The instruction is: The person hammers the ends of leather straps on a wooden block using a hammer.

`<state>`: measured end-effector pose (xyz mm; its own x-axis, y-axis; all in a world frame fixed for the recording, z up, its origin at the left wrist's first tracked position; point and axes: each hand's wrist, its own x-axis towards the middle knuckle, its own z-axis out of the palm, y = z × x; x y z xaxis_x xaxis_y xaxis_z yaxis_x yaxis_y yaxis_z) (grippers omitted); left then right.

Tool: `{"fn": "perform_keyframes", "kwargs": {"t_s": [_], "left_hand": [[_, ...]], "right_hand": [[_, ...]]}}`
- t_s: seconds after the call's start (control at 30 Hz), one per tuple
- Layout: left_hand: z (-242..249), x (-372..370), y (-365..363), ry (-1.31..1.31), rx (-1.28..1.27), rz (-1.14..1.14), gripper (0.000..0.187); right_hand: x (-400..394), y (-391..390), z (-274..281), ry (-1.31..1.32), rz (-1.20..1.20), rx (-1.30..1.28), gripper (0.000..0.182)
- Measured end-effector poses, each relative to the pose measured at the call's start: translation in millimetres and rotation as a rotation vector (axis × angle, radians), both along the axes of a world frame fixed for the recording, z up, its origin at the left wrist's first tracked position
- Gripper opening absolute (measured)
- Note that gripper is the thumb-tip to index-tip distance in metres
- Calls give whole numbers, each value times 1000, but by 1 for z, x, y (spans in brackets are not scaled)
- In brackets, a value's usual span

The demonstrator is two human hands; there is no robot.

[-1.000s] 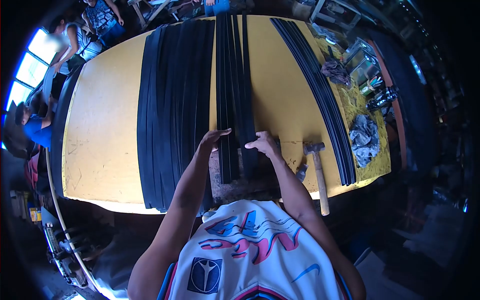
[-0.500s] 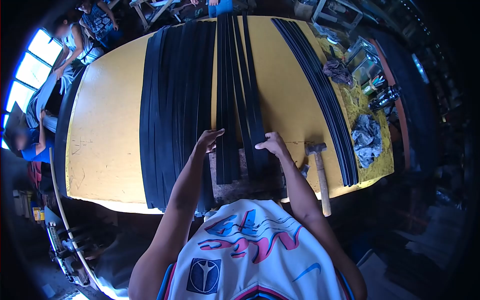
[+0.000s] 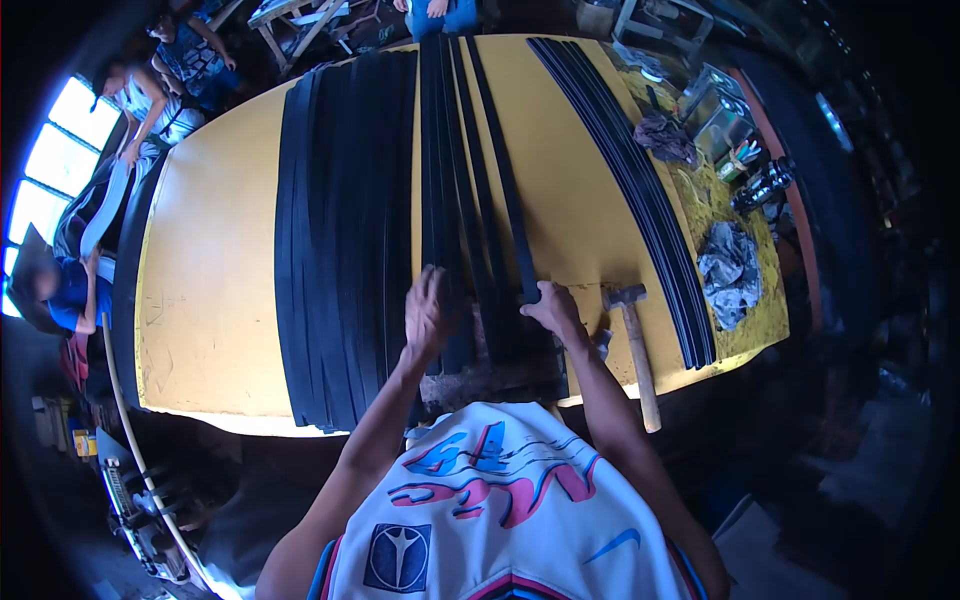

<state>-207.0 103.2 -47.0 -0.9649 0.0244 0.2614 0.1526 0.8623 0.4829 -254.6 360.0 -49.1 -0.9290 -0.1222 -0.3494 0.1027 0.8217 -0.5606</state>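
Observation:
Long black strips point(image 3: 435, 170) run lengthwise in a narrow bundle down the middle of the yellow tabletop, their near ends over a dark worn block point(image 3: 490, 385). My left hand point(image 3: 428, 315) is over the bundle's left side, back up, fingers stretched forward and slightly blurred; I see nothing held in it. With thumb and fingers, my right hand point(image 3: 552, 308) pinches a separate black strip point(image 3: 502, 185) near its near end. This strip angles away to the right of the bundle. A wooden-handled hammer point(image 3: 637, 355) lies to the right of my right hand.
A wide layer of black strips point(image 3: 345, 230) covers the table's left middle. More ridged strips point(image 3: 630, 190) lie on the right, beside crumpled cloth point(image 3: 730, 275) and a dark rag point(image 3: 665, 137). People point(image 3: 140, 105) handle pale material at the far left; another person point(image 3: 440, 15) is at the far end.
My left hand has moved forward over the bundle and turned back up. My right hand has shifted slightly right, and the strip in it now stands farther from the others.

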Motion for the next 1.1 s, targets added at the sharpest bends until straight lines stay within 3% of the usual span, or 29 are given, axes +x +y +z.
{"fn": "perform_keyframes", "kwargs": {"t_s": [0.07, 0.13, 0.3, 0.5, 1.1], "left_hand": [[30, 37, 27, -74, 50, -266, 74], [11, 56, 42, -244, -81, -425, 84], [-12, 52, 54, -184, -95, -437, 84], [-4, 42, 60, -178, -145, -421, 85], [-3, 51, 62, -153, -106, -303, 91]], "right_hand": [[12, 2, -9, 123, 6, 9, 53], [15, 0, -10, 183, 27, 58, 52], [20, 1, -13, 230, 12, 47, 57], [16, 9, -36, 355, 5, -32, 58], [21, 13, -33, 281, -7, -86, 63]]}}
